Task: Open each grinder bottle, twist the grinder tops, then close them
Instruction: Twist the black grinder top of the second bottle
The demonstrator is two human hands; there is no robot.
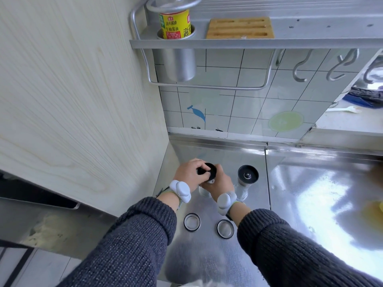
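The left hand [187, 175] has its fingers curled over the black grinder top [210, 169] and grips it from above. The right hand [220, 183] is wrapped around the grinder bottle [204, 193] just under that top. It covers most of the body, so only a little of the clear base shows below the fingers, standing on the steel surface [290, 193]. A second grinder bottle [247, 175] stands upright just to the right of the right hand, with its black top uncovered; the wrist partly hides its lower part. A round cap [192, 222] lies on the surface near the left wrist, toward the person, and a second round cap [225, 229] lies near the right wrist. It is hard to tell which way up they lie.
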